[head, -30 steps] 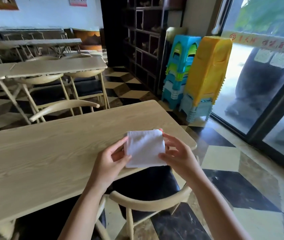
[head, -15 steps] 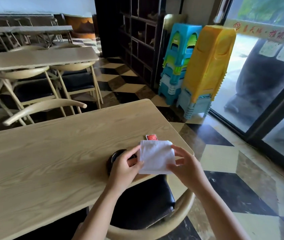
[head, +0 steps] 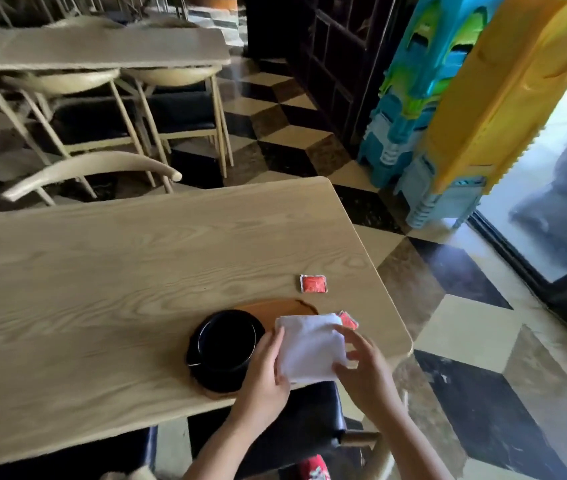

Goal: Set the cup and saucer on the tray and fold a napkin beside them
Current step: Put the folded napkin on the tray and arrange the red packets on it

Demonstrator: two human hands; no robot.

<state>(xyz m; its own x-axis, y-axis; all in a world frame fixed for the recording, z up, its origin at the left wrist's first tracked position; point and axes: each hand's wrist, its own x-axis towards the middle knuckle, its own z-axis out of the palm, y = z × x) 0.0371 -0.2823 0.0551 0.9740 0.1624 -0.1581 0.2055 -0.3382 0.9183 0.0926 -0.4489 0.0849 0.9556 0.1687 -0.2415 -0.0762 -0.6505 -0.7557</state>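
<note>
A folded white napkin point(head: 309, 348) is held just above the right part of a brown wooden tray point(head: 282, 306) near the table's front edge. My left hand point(head: 264, 375) grips the napkin's left edge. My right hand point(head: 365, 368) holds its right side with the fingers spread. A black cup point(head: 226, 341) stands on a black saucer point(head: 202, 372) on the tray's left part, right beside the napkin. The tray's near right part is hidden under the napkin and my hands.
Two red packets lie on the light wooden table point(head: 102, 289): one point(head: 314, 284) beyond the tray, another point(head: 348, 319) partly under the napkin. A dark-seated chair point(head: 295, 420) stands below my hands. Stacked blue point(head: 410, 88) and yellow stools point(head: 493, 98) stand at the right.
The view has tilted down, bringing the tray, cup, saucer and red packets into sight. Both hands have lowered the folded napkin toward the tray's right part beside the cup.
</note>
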